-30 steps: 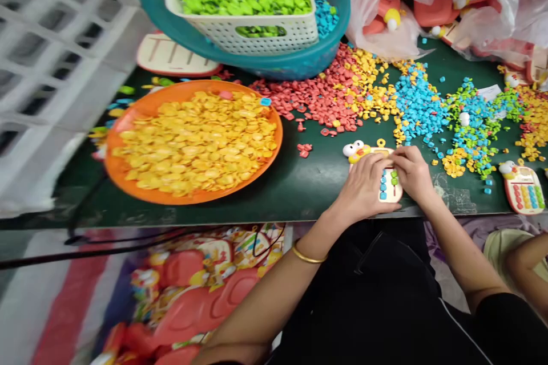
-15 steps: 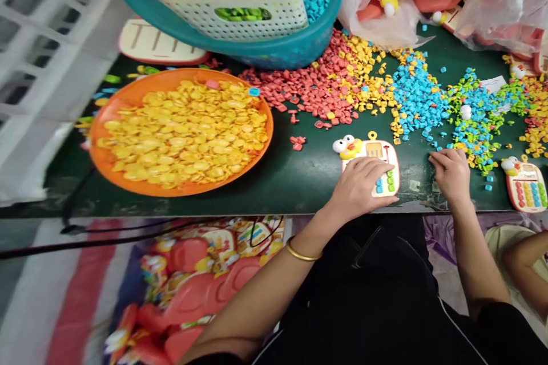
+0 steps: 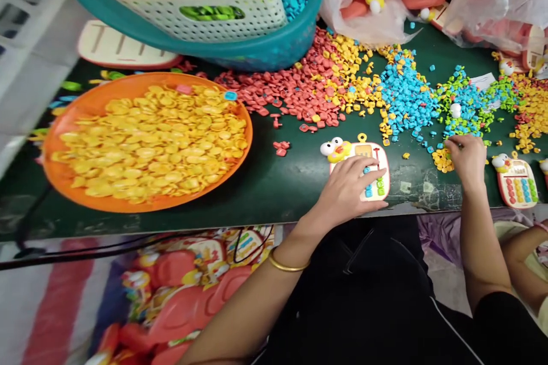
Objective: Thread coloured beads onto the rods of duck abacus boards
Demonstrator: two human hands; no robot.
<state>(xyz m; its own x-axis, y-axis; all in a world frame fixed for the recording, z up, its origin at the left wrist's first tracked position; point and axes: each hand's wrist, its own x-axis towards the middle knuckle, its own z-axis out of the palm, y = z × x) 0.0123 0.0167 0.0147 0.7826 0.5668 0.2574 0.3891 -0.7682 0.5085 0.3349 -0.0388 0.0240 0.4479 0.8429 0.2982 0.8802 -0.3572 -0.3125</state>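
A cream toy panel [image 3: 384, 154] with a duck-like, big-eyed head lies on the table near its front edge. Blue and green square buttons sit in its lower part. My left hand [image 3: 342, 188] holds it down, fingers across its face and thumb along the lower edge; much of the panel's left side is hidden. My right hand [image 3: 470, 162] is to the right, over the near edge of the loose buttons. Its thumb and fingertips are pinched together; anything between them is too small to make out. Yellow buttons [image 3: 442, 161] lie just left of it.
Heaps of red buttons [image 3: 295, 88] and blue buttons [image 3: 409, 94] spread behind my hands. An orange tray [image 3: 53, 154] of yellow pieces stands left, below a teal basin [image 3: 265, 57] bearing a white basket [image 3: 162, 17]. Another duck-headed panel [image 3: 520, 171] lies right, near a person's arm [image 3: 524, 262].
My right hand has moved rightward, uncovering yellow buttons near the table's middle. My left hand stays on the panel, its fingers slightly more spread. The whole view has shifted somewhat.
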